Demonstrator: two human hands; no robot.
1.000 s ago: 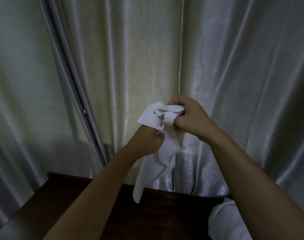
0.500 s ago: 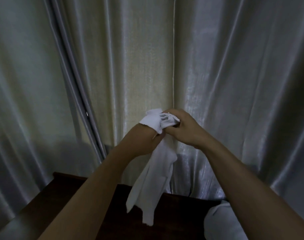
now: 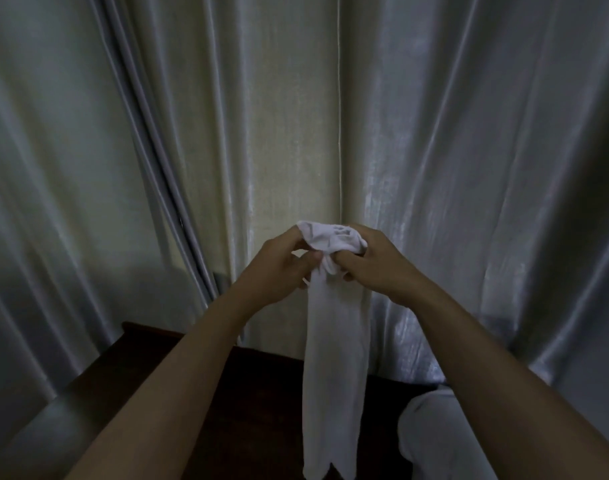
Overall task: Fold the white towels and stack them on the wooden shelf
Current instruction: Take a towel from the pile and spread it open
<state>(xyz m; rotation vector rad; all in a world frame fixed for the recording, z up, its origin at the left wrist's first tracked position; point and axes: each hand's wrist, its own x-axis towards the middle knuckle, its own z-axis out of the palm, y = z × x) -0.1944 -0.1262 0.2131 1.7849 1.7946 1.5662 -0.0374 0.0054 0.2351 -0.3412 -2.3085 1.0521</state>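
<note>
I count two white cloths and two hands. The one I am working with is the white towel (image 3: 336, 358), held up in front of the silvery curtain (image 3: 469, 150); its top is bunched into a crumpled wad between my hands, just below the centre of my view, and the rest hangs straight down toward six o'clock as a long, narrow, limp strip with an uneven, notched lower edge. My left hand (image 3: 282, 268), at about nine o'clock of the wad, has its fingers curled and pinches the towel's top edge. My right hand (image 3: 372, 268), at three o'clock of the wad, has its fingers curled round the gathered cloth. The hanging strip falls in front of the dark wooden shelf (image 3: 254, 410). The second white cloth (image 3: 434, 438), a rumpled heap, lies at about five o'clock, partly hidden by my right forearm.
</note>
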